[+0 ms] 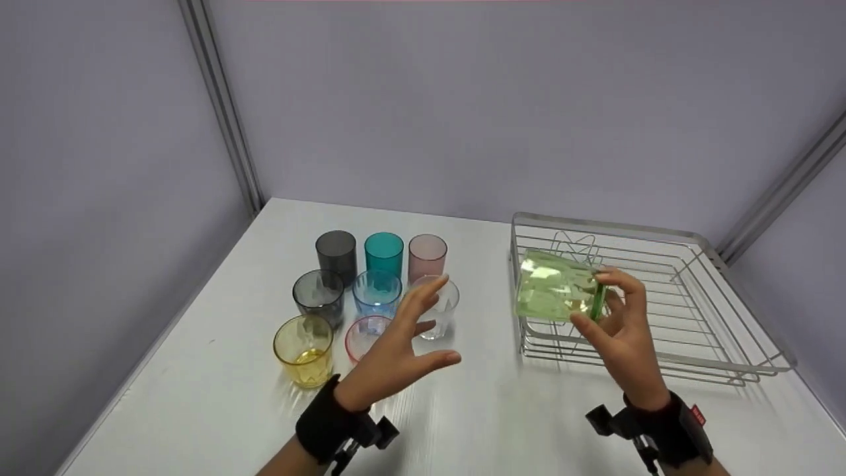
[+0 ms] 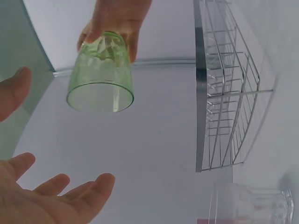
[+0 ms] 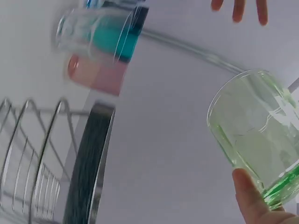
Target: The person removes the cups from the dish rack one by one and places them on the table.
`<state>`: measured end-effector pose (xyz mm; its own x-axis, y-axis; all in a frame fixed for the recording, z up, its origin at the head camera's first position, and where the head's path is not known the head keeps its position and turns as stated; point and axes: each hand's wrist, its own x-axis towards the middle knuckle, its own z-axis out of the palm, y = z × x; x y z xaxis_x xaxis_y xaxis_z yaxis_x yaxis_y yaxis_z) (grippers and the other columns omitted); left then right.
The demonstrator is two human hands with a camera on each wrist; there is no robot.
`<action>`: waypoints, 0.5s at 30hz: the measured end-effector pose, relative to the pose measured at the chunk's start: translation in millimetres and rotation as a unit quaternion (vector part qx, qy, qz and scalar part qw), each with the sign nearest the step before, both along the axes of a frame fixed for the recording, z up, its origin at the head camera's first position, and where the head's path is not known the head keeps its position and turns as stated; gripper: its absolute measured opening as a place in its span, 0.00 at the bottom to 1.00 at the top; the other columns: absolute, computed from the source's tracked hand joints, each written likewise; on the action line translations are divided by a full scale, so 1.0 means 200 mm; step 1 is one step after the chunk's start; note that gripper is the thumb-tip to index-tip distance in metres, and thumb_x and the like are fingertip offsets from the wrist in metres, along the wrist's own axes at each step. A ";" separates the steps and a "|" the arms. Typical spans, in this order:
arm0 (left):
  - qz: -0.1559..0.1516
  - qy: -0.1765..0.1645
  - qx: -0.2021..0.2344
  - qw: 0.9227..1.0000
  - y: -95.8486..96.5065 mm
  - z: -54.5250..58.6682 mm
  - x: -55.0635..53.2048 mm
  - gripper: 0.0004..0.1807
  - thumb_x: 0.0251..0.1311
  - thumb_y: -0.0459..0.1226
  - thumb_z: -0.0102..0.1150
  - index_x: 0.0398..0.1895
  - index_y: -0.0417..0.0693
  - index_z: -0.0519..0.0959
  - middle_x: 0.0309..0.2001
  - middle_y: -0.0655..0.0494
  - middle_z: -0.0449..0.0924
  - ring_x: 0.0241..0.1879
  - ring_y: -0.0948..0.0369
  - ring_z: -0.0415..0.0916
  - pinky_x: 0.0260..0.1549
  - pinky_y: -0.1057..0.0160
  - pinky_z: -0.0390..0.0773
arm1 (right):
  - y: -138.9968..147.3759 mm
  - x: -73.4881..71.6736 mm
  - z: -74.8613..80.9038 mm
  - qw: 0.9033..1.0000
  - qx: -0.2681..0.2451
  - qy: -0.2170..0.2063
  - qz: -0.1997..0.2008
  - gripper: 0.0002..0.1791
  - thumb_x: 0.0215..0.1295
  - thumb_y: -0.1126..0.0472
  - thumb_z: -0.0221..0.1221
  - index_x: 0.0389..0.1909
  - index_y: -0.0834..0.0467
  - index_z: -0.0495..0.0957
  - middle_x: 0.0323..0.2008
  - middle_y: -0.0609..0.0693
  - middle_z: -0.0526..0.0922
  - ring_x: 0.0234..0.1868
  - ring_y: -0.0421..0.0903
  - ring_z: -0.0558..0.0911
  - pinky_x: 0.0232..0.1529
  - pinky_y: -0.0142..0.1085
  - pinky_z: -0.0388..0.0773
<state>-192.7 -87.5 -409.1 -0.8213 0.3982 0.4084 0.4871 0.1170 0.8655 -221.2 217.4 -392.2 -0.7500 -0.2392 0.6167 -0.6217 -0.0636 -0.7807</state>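
Observation:
A green glass (image 1: 554, 287) lies sideways in the air, its mouth toward the left. My right hand (image 1: 624, 330) grips it near the base, thumb below and fingers above, over the left side of the wire rack. In the left wrist view the same green glass (image 2: 100, 74) hangs from the right hand's fingers. My left hand (image 1: 396, 347) is held over the right part of the group of glasses, fingers spread and holding nothing. Beneath it, a red-rimmed glass (image 1: 360, 334) and a clear glass (image 1: 446, 311) are partly hidden.
A metal wire rack (image 1: 740, 363) stands at the right of the white table. Left of it are upright glasses: yellow (image 1: 304, 350), grey (image 1: 318, 297), blue (image 1: 377, 291), dark grey (image 1: 337, 254), teal (image 1: 384, 251) and pink (image 1: 427, 254). Panels rise behind and beside the table.

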 end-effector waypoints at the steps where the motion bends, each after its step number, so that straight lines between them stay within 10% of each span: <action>1: -0.003 -0.002 0.004 1.000 0.01 0.00 0.00 0.48 0.55 0.44 0.67 0.74 0.66 0.47 0.72 0.59 0.45 0.71 0.56 0.50 0.63 0.56 0.64 | -0.02 0.02 -0.01 0.999 -0.013 -0.011 0.030 0.30 0.58 0.83 0.51 0.59 0.65 0.52 0.62 0.57 0.53 0.55 0.50 0.71 0.45 0.33 0.80; 15: -0.106 -0.030 0.060 0.992 0.06 -0.01 0.02 0.52 0.51 0.51 0.67 0.74 0.67 0.43 0.75 0.64 0.39 0.73 0.59 0.45 0.66 0.60 0.59 | -0.21 0.17 -0.09 0.984 -0.069 -0.013 0.163 0.32 0.54 0.87 0.47 0.58 0.63 0.55 0.64 0.61 0.53 0.61 0.52 0.69 0.53 0.38 0.76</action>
<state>-188.4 -74.8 -410.6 -0.7488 0.5155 0.4167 0.4370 -0.0888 0.8951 -187.9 174.9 -410.3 -0.6636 -0.3844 0.6418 -0.5308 -0.3626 -0.7660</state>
